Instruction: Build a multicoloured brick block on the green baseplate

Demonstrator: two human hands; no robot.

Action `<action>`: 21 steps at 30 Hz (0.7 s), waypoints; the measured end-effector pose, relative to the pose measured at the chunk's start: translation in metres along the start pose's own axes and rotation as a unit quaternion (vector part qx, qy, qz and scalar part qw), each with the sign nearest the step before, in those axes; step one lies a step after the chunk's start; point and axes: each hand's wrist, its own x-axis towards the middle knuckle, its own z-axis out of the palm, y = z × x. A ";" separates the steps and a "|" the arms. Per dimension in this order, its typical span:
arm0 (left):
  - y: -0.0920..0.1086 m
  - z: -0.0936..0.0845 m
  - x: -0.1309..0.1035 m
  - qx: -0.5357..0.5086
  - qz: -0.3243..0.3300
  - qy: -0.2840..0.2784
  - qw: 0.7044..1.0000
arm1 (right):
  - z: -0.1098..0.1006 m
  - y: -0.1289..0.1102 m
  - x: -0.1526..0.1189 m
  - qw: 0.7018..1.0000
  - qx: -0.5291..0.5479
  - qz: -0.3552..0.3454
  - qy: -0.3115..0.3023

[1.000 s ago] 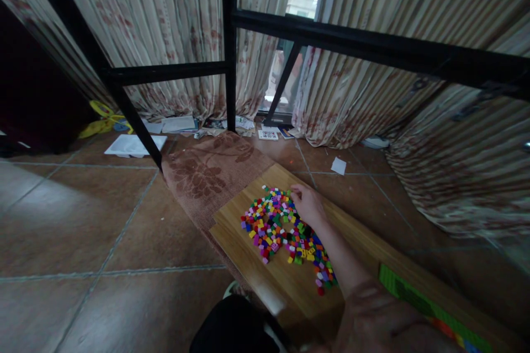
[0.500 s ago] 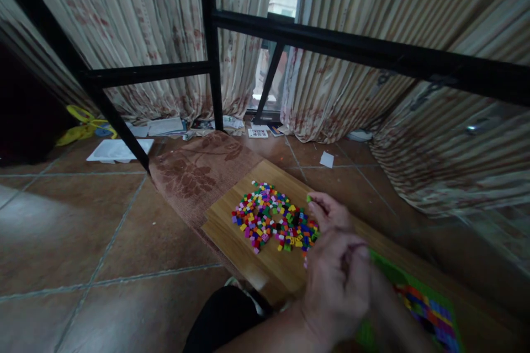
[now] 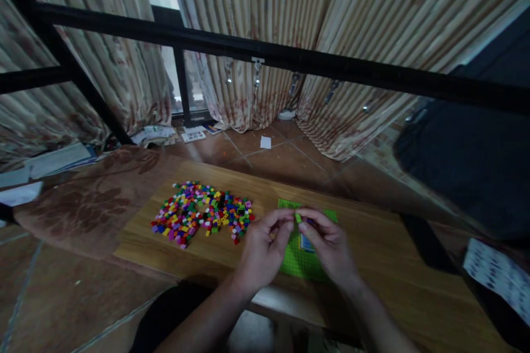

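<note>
Between fingertips of left hand (image 3: 263, 248) and right hand (image 3: 332, 244), a green brick (image 3: 298, 218) is pinched — easily dropped if squeezed unevenly.

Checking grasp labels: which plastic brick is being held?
The lime-green plastic brick, held where left hand and right hand meet; the multicoloured brick pile lies on the brown wooden tabletop, other bricks on the green studded baseplate.
</note>
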 end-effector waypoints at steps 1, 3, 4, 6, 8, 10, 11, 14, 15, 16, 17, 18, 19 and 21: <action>-0.002 0.005 0.000 -0.012 -0.015 -0.013 1.000 | -0.005 0.001 -0.004 1.000 0.001 -0.001 0.006; -0.006 0.016 0.001 -0.051 -0.059 -0.026 0.997 | -0.013 0.003 -0.011 1.000 0.001 0.001 0.014; -0.008 0.020 0.002 -0.076 -0.084 -0.028 0.993 | -0.017 0.004 -0.014 1.000 -0.001 0.001 0.016; -0.011 0.029 0.004 -0.129 -0.135 -0.025 0.982 | -0.022 0.008 -0.018 1.000 -0.007 -0.004 0.020; -0.013 0.036 0.006 -0.170 -0.177 -0.019 0.969 | -0.027 0.013 -0.021 0.999 -0.017 -0.015 0.026; -0.014 0.041 0.007 -0.188 -0.202 -0.013 0.961 | -0.030 0.018 -0.023 0.999 -0.030 -0.029 0.027; -0.015 0.043 0.008 -0.191 -0.210 -0.011 0.959 | -0.032 0.020 -0.023 0.998 -0.038 -0.036 0.021; -0.020 0.045 0.010 -0.174 -0.232 0.002 0.957 | -0.041 0.025 -0.023 0.997 -0.063 -0.051 -0.004; -0.022 0.044 0.011 -0.160 -0.239 0.013 0.958 | -0.046 0.026 -0.022 0.996 -0.071 -0.049 -0.006; -0.025 0.044 0.012 -0.142 -0.242 0.028 0.959 | -0.052 0.027 -0.022 0.996 -0.077 -0.043 -0.002; -0.029 0.043 0.014 -0.120 -0.243 0.044 0.962 | -0.058 0.027 -0.021 0.996 -0.080 -0.033 0.009; -0.032 0.042 0.015 -0.095 -0.240 0.056 0.965 | -0.065 0.028 -0.020 0.996 -0.080 -0.021 0.025; -0.036 0.041 0.017 -0.069 -0.236 0.063 0.967 | -0.071 0.028 -0.019 0.996 -0.077 -0.004 0.046; -0.045 0.039 0.019 -0.025 -0.226 0.057 0.972 | -0.082 0.031 -0.018 0.992 -0.065 0.041 0.098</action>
